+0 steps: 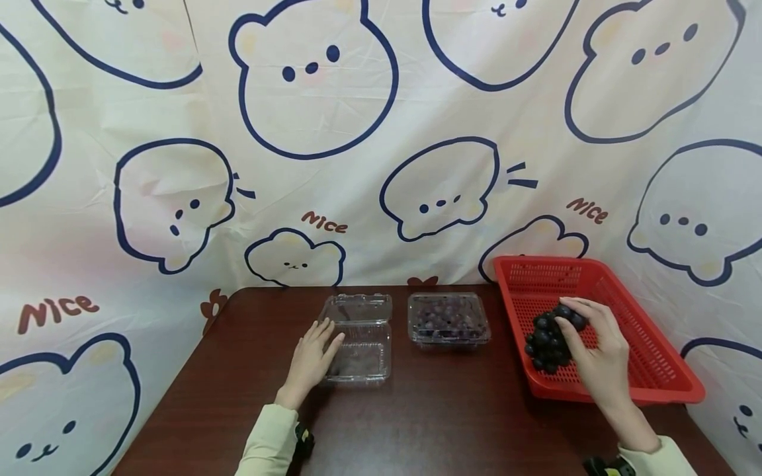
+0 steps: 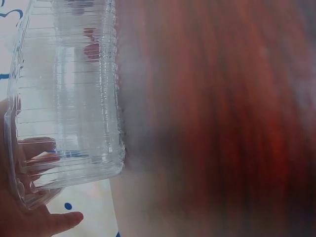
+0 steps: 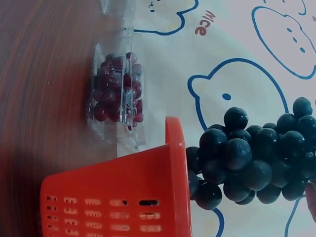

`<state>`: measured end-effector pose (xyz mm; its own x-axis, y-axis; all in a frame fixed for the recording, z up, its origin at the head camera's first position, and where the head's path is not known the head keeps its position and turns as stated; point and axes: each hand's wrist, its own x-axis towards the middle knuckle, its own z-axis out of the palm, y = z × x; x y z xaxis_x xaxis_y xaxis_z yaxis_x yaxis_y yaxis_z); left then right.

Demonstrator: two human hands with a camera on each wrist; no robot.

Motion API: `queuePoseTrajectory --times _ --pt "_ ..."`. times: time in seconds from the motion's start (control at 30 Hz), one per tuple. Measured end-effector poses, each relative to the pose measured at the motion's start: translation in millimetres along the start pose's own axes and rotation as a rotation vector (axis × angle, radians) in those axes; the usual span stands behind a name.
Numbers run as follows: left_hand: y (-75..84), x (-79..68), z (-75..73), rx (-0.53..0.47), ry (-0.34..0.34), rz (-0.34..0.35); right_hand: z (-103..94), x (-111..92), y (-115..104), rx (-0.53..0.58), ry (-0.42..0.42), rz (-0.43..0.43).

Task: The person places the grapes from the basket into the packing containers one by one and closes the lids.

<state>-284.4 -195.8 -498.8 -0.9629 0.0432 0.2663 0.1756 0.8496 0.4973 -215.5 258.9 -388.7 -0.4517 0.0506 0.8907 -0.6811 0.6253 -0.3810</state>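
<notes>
A bunch of dark grapes point(image 1: 548, 340) is pinched between the thumb and fingers of my right hand point(image 1: 601, 350), over the red basket point(image 1: 649, 330). In the right wrist view the grapes point(image 3: 247, 163) hang beside the basket's rim, with only a fingertip showing at the edge. My left hand point(image 1: 312, 357) lies with fingers spread on the left side of a clear plastic clamshell box point(image 1: 363, 350), whose lid is folded back. Through the box wall point(image 2: 74, 98), the left wrist view shows some of the fingers.
A closed clear box of dark red grapes point(image 1: 449, 320) stands between the open box and the basket. The brown table point(image 1: 428, 423) ends at a printed cloth backdrop point(image 1: 357, 198) behind.
</notes>
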Motion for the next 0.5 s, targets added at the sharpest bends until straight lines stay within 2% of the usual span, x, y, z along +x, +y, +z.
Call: queuePoseTrajectory --times 0.23,0.5 --pt "1.5 1.2 0.7 -0.014 -0.018 -0.014 8.2 3 -2 -0.019 -0.026 0.003" --pt "5.2 2.7 3.2 -0.006 0.020 0.004 16.1 5 -8 0.004 -0.033 -0.009"
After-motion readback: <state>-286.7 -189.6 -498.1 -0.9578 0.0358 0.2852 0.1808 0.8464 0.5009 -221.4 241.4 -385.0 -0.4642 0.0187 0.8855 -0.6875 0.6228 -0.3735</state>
